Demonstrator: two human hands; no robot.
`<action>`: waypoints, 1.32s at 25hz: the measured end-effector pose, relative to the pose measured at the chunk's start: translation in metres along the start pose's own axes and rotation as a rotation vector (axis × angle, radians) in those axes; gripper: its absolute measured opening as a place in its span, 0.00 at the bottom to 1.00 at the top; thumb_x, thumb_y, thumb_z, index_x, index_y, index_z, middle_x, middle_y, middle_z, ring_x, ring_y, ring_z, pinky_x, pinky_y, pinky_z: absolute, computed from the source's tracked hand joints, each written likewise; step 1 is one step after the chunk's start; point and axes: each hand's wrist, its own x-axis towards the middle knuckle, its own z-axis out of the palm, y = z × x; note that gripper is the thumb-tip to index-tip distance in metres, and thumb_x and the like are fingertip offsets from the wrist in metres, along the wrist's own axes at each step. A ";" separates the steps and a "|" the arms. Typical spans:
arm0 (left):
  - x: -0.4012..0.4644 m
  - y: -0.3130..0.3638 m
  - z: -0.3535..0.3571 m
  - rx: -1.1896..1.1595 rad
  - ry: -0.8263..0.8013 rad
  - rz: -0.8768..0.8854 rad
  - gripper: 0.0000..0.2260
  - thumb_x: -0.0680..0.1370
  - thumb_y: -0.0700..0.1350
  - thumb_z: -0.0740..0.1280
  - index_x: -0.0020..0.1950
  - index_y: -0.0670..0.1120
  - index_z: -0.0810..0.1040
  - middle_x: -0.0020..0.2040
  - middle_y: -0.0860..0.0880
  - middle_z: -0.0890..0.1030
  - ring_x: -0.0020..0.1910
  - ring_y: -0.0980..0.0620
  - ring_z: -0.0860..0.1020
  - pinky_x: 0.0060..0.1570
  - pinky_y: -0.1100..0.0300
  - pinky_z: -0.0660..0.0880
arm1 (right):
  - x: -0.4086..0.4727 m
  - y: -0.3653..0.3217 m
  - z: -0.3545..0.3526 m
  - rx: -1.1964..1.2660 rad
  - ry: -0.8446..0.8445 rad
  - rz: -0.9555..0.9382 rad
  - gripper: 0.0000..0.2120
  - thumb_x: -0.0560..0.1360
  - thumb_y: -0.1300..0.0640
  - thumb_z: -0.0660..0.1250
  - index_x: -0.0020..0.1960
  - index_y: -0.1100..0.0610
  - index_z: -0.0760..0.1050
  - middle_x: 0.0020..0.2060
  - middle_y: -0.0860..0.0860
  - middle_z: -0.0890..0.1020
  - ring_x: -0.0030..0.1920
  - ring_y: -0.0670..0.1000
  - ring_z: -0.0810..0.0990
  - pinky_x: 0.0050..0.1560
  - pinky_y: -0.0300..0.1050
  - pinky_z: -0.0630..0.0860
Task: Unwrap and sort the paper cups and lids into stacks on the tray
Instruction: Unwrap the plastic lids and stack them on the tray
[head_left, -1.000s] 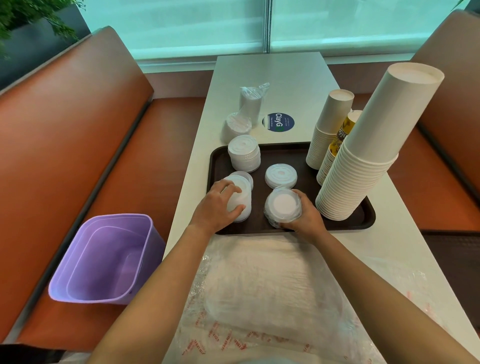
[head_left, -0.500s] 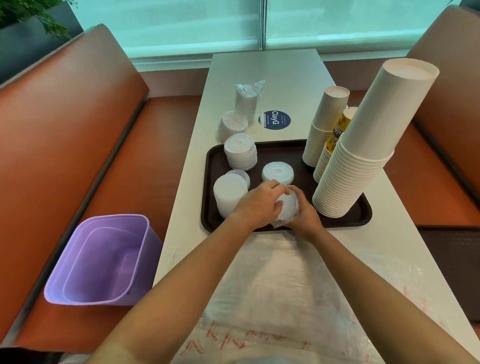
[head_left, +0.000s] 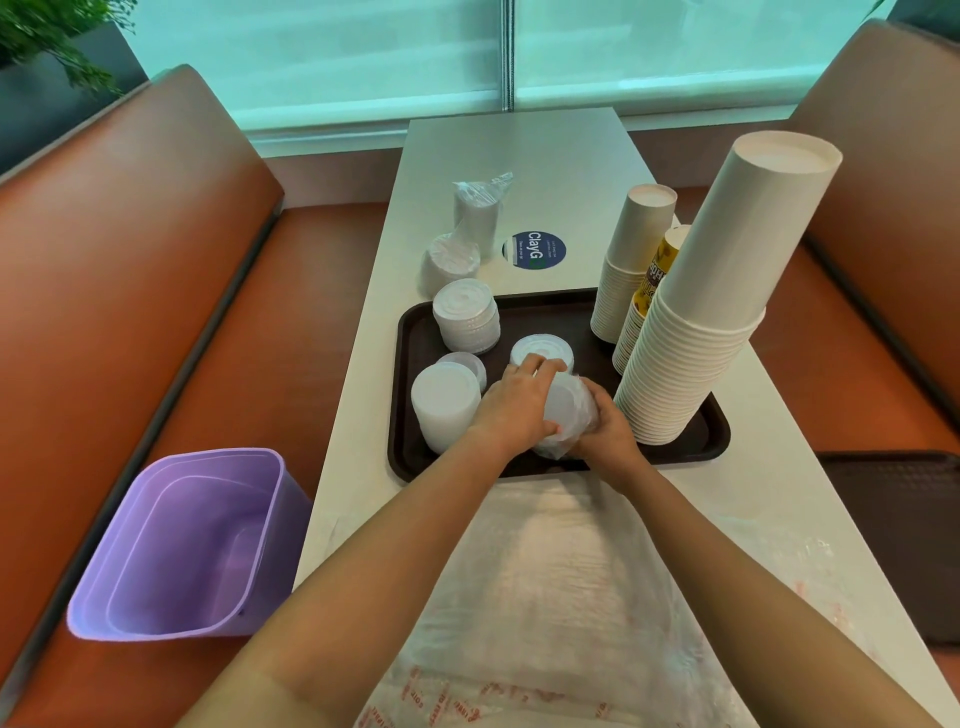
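Hands meet over the tray's (head_left: 410, 452) near edge: the left hand (head_left: 514, 405) curls its fingers over a wrapped sleeve of lids (head_left: 571, 410), and the right hand (head_left: 608, 426) grips it from the other side. Whether the film is already torn is hard to tell. Best to peel the wrap away steadily, brace the lids upright, then set them beside the unwrapped lid stack (head_left: 447, 405).
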 end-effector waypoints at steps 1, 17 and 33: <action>-0.001 0.000 -0.002 -0.018 0.022 -0.004 0.31 0.73 0.47 0.72 0.72 0.50 0.62 0.70 0.48 0.63 0.64 0.45 0.66 0.61 0.51 0.70 | -0.001 -0.002 0.000 0.061 -0.004 0.009 0.37 0.65 0.75 0.72 0.67 0.52 0.65 0.58 0.51 0.73 0.58 0.51 0.75 0.44 0.40 0.80; -0.028 -0.008 -0.035 -0.554 0.242 -0.140 0.17 0.76 0.42 0.69 0.63 0.44 0.71 0.62 0.46 0.73 0.60 0.49 0.72 0.57 0.63 0.66 | -0.004 -0.034 0.019 0.547 -0.048 0.193 0.17 0.81 0.54 0.58 0.69 0.55 0.67 0.61 0.59 0.75 0.58 0.61 0.78 0.42 0.55 0.82; -0.053 -0.055 -0.065 -0.532 0.706 -0.238 0.13 0.78 0.37 0.64 0.62 0.42 0.77 0.59 0.43 0.79 0.57 0.47 0.76 0.54 0.70 0.67 | -0.013 -0.021 0.013 0.406 0.241 0.172 0.07 0.81 0.58 0.59 0.58 0.57 0.71 0.55 0.53 0.76 0.54 0.55 0.76 0.41 0.51 0.79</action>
